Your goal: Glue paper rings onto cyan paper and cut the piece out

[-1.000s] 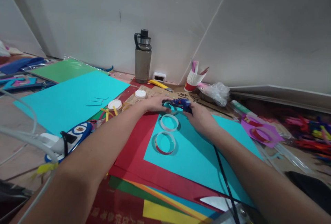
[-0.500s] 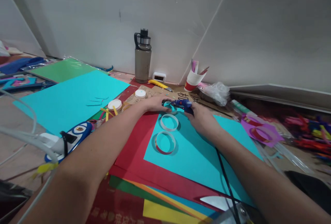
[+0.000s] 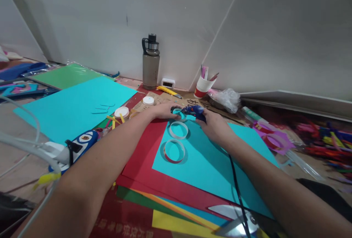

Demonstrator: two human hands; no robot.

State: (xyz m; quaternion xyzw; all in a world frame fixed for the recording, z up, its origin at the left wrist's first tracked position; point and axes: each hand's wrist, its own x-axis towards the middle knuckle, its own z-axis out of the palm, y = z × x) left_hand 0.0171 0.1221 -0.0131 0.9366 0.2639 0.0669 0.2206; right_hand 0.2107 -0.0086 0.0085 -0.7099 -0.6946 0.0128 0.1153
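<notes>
My right hand [image 3: 213, 125] is closed around a blue hot glue gun [image 3: 194, 111], its nozzle pointing left and its black cord trailing toward me. The nozzle is at the farthest of three rings cut from paper cups, a white paper ring [image 3: 183, 118] near the far edge of the turquoise sheet [image 3: 209, 164]. Fingers of my left hand [image 3: 167, 110] close on that ring's left side; the fingertips are partly hidden. Nearer to me lie a second white ring [image 3: 178, 130] and a ring with a red band [image 3: 174, 151], both on the turquoise sheet.
Red paper [image 3: 140, 157] lies beneath the sheet, scissors [image 3: 233, 218] at the front. Behind stand a water bottle [image 3: 151, 66], a yellow utility knife [image 3: 168, 91] and a paper cup of pens [image 3: 202, 88]. A blue power strip [image 3: 85, 144] is left, purple paper [image 3: 279, 139] with red-banded rings right.
The whole view has shifted slightly. Both hands, the glue gun and the rings keep nearly the same places relative to each other.
</notes>
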